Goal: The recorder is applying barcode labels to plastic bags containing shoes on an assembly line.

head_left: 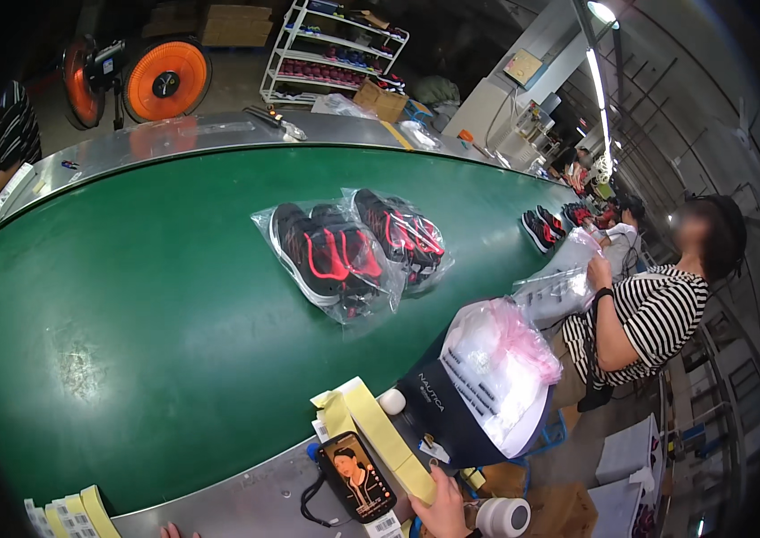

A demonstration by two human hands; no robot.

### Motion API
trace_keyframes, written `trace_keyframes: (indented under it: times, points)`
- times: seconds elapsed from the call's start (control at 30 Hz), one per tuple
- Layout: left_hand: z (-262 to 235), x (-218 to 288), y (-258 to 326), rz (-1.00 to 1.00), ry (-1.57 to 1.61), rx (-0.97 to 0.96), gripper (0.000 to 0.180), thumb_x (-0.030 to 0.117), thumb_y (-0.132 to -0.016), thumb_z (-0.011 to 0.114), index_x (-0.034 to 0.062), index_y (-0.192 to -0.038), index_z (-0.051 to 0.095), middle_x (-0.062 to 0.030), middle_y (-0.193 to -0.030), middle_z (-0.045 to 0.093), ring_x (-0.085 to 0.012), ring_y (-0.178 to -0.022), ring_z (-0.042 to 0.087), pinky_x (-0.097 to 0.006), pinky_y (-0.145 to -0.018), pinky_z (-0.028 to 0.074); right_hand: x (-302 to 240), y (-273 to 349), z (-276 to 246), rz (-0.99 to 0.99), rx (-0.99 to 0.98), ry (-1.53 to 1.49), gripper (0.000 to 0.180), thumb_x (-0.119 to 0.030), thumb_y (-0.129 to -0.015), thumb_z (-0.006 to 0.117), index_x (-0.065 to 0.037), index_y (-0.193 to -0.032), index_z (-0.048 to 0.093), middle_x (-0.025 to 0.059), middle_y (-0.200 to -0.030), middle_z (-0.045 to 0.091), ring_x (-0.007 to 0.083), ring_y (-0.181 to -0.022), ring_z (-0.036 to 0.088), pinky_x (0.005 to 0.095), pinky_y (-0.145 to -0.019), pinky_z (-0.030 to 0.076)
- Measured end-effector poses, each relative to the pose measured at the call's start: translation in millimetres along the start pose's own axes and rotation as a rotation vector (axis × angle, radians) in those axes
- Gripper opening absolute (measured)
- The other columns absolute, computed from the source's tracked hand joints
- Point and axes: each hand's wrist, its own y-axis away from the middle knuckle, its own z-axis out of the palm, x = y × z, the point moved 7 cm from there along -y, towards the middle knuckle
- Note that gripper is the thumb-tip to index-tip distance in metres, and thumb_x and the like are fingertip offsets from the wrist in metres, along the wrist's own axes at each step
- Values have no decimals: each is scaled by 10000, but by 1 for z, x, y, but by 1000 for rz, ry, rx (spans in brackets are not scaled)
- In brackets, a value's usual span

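Observation:
My right hand (pixel 441 509) is at the near end of a yellow label strip (pixel 382 421), with its fingers closed on the strip's edge. This strip lies along the metal table edge beside a phone (pixel 356 475) showing a person on its screen. Of my left hand (pixel 179 533) only fingertips show at the lower rim, apart, with nothing visible between them; the rest is cut off. Yellow label strips with white stickers (pixel 70 516) lie to its left. Two clear bags of black and red sneakers (pixel 326 255) (pixel 402 238) rest on the green belt.
A dark blue bag of clear plastic bags (pixel 496 377) stands at the right, by a small white round object (pixel 392 401). A white cylinder (pixel 503 517) is near my right hand. A co-worker in stripes (pixel 649 314) handles plastic. More sneakers (pixel 541 228) sit farther along the green belt (pixel 173 296).

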Motion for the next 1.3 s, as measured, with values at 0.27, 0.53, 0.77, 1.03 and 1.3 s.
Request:
trace_keyframes:
  times: [0.27, 0.53, 0.77, 1.03, 1.3]
  points:
    - [3, 0, 4, 46, -14, 120, 642, 270, -876, 682, 30, -1430, 464, -270, -1532, 335, -458, -1403, 311, -591, -1145, 214, 1, -7, -3, -72, -11, 78, 818, -144, -728, 828, -11, -1423, 417, 274, -1186, 585, 452, -1090, 577, 478, -927, 492]
    - [-3, 6, 4, 149, 154, 117, 627, 262, -897, 670, 15, -1425, 438, -243, -1568, 283, -458, -1451, 237, -561, -1176, 193, 17, -8, 1, 15, -35, -23, 709, -83, -761, 796, 26, -1368, 446, 300, -1158, 619, 466, -1086, 601, 473, -925, 489]
    - [5, 105, 17, 517, 190, 71, 607, 362, -881, 705, 1, -1329, 514, -243, -1475, 413, -425, -1392, 368, -541, -1151, 288, 14, -16, 2, -71, -39, -43, 717, -139, -740, 850, -6, -1329, 464, 259, -1002, 683, 436, -944, 670, 451, -819, 525]
    - [59, 208, 29, 876, 207, 34, 521, 394, -863, 699, 26, -1208, 570, -202, -1394, 488, -345, -1340, 437, -500, -1090, 361, 15, -13, 2, -89, -94, -145, 664, -91, -786, 813, 31, -1344, 475, 197, -991, 725, 241, -874, 729, 336, -761, 553]
    - [88, 257, 25, 958, 157, 42, 445, 412, -824, 715, 48, -1076, 670, -105, -1188, 598, -262, -1229, 500, -449, -1046, 393, 5, -14, 0, -78, -150, -40, 630, -84, -818, 787, 34, -1349, 469, 194, -981, 729, 208, -859, 719, 323, -751, 550]
